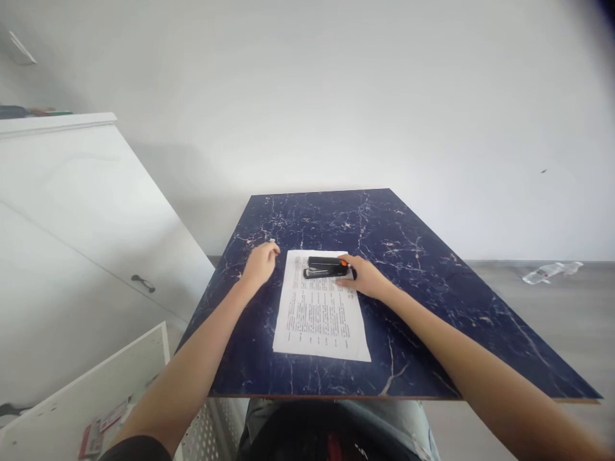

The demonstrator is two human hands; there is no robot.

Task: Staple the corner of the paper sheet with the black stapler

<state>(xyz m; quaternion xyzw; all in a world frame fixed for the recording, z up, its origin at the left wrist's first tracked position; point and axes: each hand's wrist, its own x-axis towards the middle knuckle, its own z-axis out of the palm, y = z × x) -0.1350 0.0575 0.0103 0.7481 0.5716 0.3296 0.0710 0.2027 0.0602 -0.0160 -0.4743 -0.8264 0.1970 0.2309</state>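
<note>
A black stapler (323,267) with an orange part at its rear lies on its side over the upper part of a printed sheet of paper (319,320). My right hand (362,274) grips the stapler's rear end between thumb and fingers. To the left of the sheet, my left hand (262,262) rests on the table with its fingers curled closed. A small whitish piece (272,241) shows at its fingertips, too small to name. The paper lies flat, its lines of print running across the page.
The dark blue marble-patterned table (327,221) reaches toward a pale wall (327,96). A white cabinet (86,224) with a dark handle stands at left, above an open drawer (115,358) holding some packets. Clear plastic packaging (548,273) lies on the floor at right.
</note>
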